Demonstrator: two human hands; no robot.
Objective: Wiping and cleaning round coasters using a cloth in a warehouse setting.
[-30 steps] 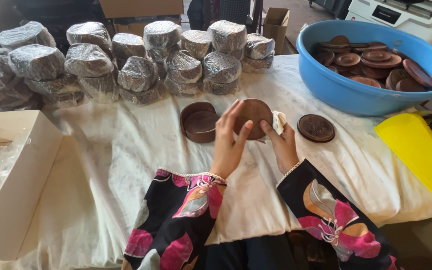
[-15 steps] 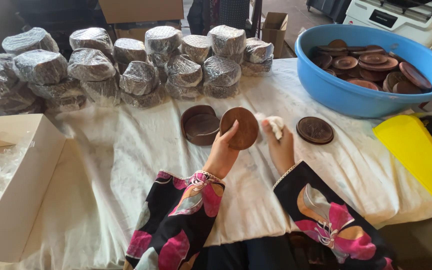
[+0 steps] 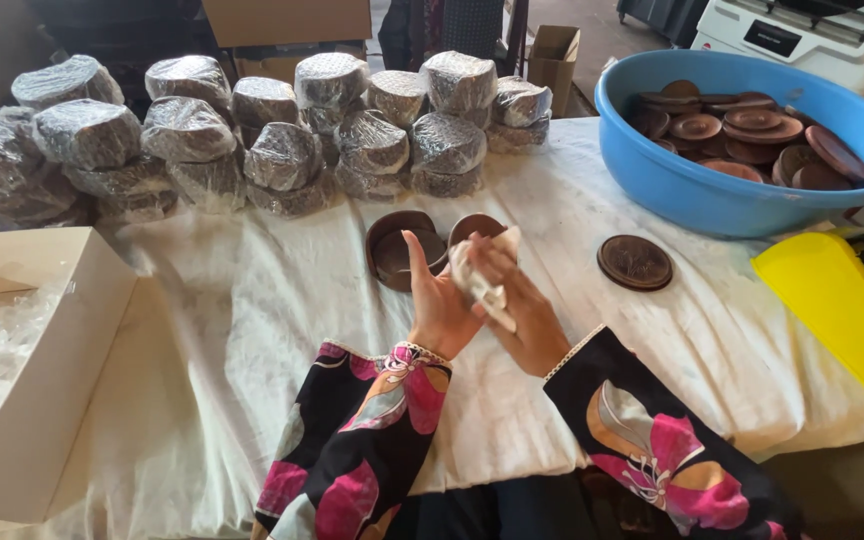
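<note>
My left hand (image 3: 437, 300) holds a round brown wooden disc (image 3: 476, 228) upright in front of me; only its top edge shows above my fingers. My right hand (image 3: 517, 310) presses a crumpled white cloth (image 3: 479, 278) against the disc's face. Just behind them a round brown wooden holder (image 3: 399, 250) with discs in it sits on the white sheet (image 3: 252, 330). A single carved brown disc (image 3: 635, 262) lies flat to the right.
A blue tub (image 3: 692, 190) of brown discs stands at the back right. Several plastic-wrapped round bundles (image 3: 282, 155) are piled along the back. A white open box (image 3: 42, 370) is at the left, a yellow tape dispenser (image 3: 842, 300) at the right.
The right hand with the cloth has moved left onto the disc's face, covering most of it. The disc has sunk lower behind my hands.
</note>
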